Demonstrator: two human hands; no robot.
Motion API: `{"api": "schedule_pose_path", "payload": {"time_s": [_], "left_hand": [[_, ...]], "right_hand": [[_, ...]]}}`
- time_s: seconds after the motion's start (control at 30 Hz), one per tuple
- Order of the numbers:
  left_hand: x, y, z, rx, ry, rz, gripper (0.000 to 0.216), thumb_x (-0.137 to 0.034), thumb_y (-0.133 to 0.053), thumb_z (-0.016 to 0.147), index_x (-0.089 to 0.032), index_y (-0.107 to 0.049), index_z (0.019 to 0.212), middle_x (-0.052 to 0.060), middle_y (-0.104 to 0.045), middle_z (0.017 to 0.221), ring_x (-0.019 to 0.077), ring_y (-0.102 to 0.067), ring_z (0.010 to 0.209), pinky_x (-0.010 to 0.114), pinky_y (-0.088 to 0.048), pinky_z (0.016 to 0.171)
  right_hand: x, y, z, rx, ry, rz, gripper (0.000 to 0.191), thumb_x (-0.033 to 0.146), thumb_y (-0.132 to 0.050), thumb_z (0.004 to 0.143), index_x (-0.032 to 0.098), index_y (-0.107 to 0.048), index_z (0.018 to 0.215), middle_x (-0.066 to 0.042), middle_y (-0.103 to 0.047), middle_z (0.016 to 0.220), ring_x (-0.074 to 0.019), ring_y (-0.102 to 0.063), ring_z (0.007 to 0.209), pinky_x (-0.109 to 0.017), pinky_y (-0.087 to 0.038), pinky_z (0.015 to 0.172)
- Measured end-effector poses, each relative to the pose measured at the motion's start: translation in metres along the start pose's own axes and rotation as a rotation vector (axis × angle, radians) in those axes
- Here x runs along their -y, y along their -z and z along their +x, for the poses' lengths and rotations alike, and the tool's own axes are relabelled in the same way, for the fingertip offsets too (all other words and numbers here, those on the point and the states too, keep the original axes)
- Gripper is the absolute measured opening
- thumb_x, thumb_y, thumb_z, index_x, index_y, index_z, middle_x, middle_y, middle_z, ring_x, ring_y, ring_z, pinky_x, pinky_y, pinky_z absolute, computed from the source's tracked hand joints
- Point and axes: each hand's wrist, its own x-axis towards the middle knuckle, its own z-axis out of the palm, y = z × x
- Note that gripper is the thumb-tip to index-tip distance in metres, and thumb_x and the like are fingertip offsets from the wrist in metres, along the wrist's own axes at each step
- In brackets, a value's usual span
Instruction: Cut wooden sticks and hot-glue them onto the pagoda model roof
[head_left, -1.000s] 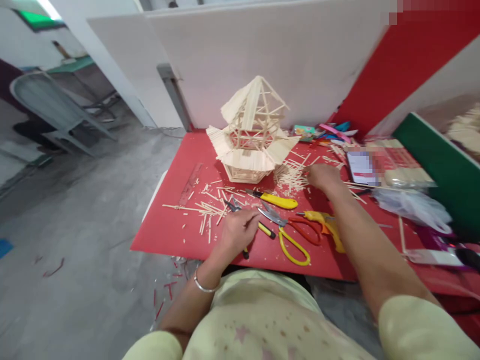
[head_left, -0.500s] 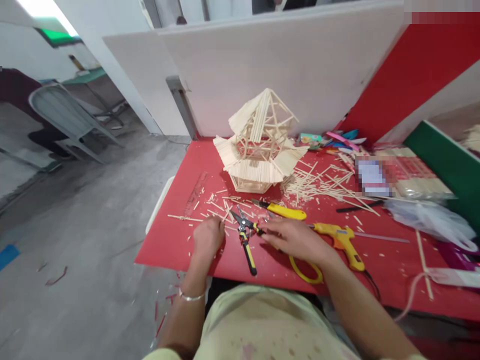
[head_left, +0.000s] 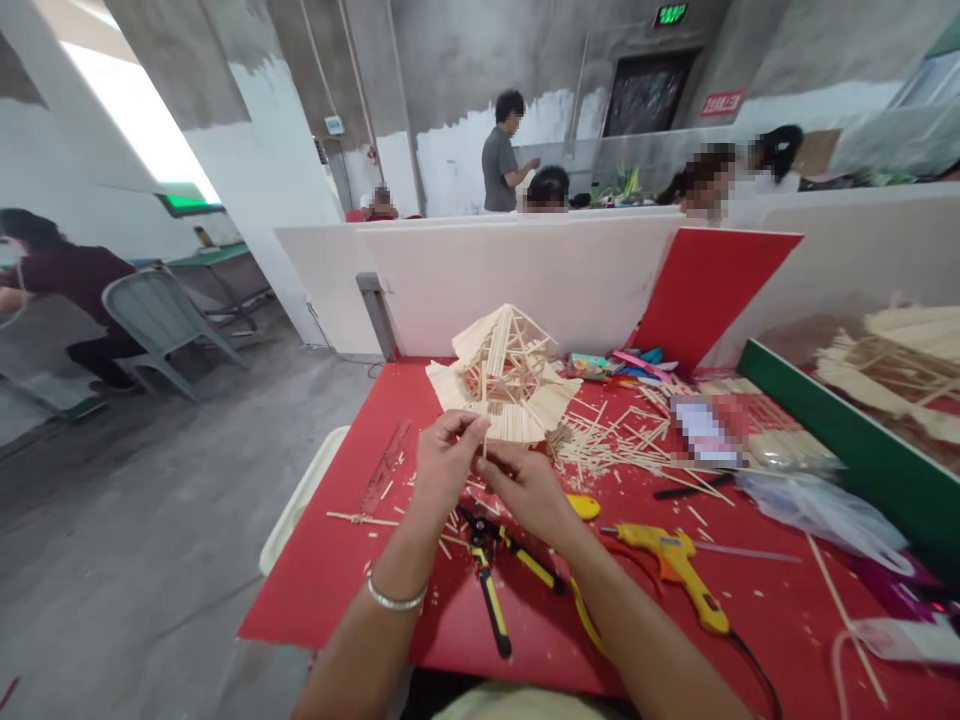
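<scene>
My left hand and my right hand meet above the red table, both pinched on one thin wooden stick held upright between them. Just behind the hands stands a tiered stick-built house model. Yellow-handled pliers lie under my wrists. A yellow glue gun rests to the right of my right forearm. Part of a yellow utility knife shows beyond my right hand.
Loose sticks are scattered right of the model. A ruler lies at the left. White partition boards and a red board back the table. A green-edged tray sits right. People sit and stand beyond; a grey chair stands left.
Both hands rose from the table near the pliers and came together in front of the model, now pinching a stick. The camera tilted up, showing the room behind.
</scene>
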Motion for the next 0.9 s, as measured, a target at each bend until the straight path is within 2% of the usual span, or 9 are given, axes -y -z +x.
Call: {"api": "schedule_pose_path", "payload": {"time_s": [0.13,0.23,0.37,0.43,0.53,0.63,0.77,0.9], "left_hand": [[0.003,-0.004,0.021,-0.009,0.002,0.005,0.025,-0.041,-0.069,0.079,-0.016,-0.07,0.075,-0.001,-0.06,0.065,0.0109,-0.053,0.058,0.021,-0.043,0.054],[0.007,-0.003,0.03,-0.023,-0.002,0.057,0.022,-0.037,-0.067,0.081,-0.016,-0.07,0.078,0.001,-0.064,0.069,0.0123,-0.056,0.061,0.022,-0.045,0.056],[0.008,0.0,0.037,-0.031,-0.042,0.128,0.021,-0.036,-0.061,0.086,-0.017,-0.069,0.082,0.001,-0.068,0.07,0.0144,-0.062,0.065,0.023,-0.048,0.062],[0.008,0.003,0.04,-0.028,-0.072,0.181,0.021,-0.035,-0.058,0.088,-0.018,-0.069,0.085,0.001,-0.069,0.071,0.0148,-0.064,0.066,0.024,-0.049,0.065],[0.009,0.004,0.045,-0.033,-0.111,0.278,0.022,-0.036,-0.056,0.09,-0.019,-0.069,0.087,0.001,-0.069,0.07,0.0142,-0.064,0.064,0.023,-0.047,0.063],[0.013,0.002,0.049,-0.047,-0.132,0.365,0.022,-0.036,-0.056,0.091,-0.02,-0.07,0.088,0.001,-0.071,0.071,0.0138,-0.064,0.064,0.023,-0.045,0.062],[0.018,-0.001,0.053,-0.103,-0.167,0.463,0.02,-0.034,-0.057,0.09,-0.021,-0.072,0.087,0.0,-0.071,0.072,0.0139,-0.063,0.066,0.023,-0.044,0.064],[0.017,-0.003,0.055,-0.114,-0.199,0.505,0.021,-0.033,-0.056,0.091,-0.022,-0.073,0.087,0.001,-0.071,0.074,0.0143,-0.061,0.068,0.023,-0.043,0.064]], "right_hand": [[-0.015,-0.007,0.027,-0.09,-0.042,-0.036,0.035,0.036,-0.045,0.093,0.019,-0.063,0.069,0.003,-0.059,0.059,-0.0114,-0.051,0.058,-0.022,-0.038,0.058],[-0.022,-0.01,0.041,-0.101,-0.04,-0.086,0.033,0.032,-0.046,0.092,0.02,-0.064,0.067,0.002,-0.06,0.06,-0.0115,-0.051,0.058,-0.022,-0.035,0.057],[-0.025,-0.005,0.047,-0.084,-0.023,-0.156,0.032,0.037,-0.052,0.091,0.022,-0.068,0.068,0.0,-0.064,0.065,-0.014,-0.054,0.063,-0.024,-0.037,0.059],[-0.022,0.003,0.048,-0.1,0.012,-0.217,0.029,0.039,-0.051,0.093,0.024,-0.073,0.081,-0.002,-0.07,0.077,-0.0166,-0.059,0.072,-0.026,-0.041,0.065],[-0.012,0.018,0.051,-0.231,0.139,-0.421,0.03,0.037,-0.048,0.096,0.027,-0.073,0.109,-0.005,-0.071,0.107,-0.0211,-0.061,0.099,-0.033,-0.047,0.086],[-0.002,0.031,0.057,-0.378,0.265,-0.663,0.035,0.035,-0.049,0.095,0.028,-0.065,0.126,-0.008,-0.061,0.13,-0.0253,-0.05,0.124,-0.043,-0.038,0.107],[0.003,0.039,0.067,-0.444,0.323,-0.885,0.038,0.036,-0.053,0.094,0.031,-0.061,0.131,-0.006,-0.042,0.15,-0.0307,-0.029,0.143,-0.054,-0.025,0.116],[-0.003,0.039,0.074,-0.449,0.328,-0.972,0.039,0.039,-0.052,0.094,0.033,-0.06,0.131,-0.006,-0.031,0.157,-0.0319,-0.02,0.147,-0.056,-0.021,0.117]]}}
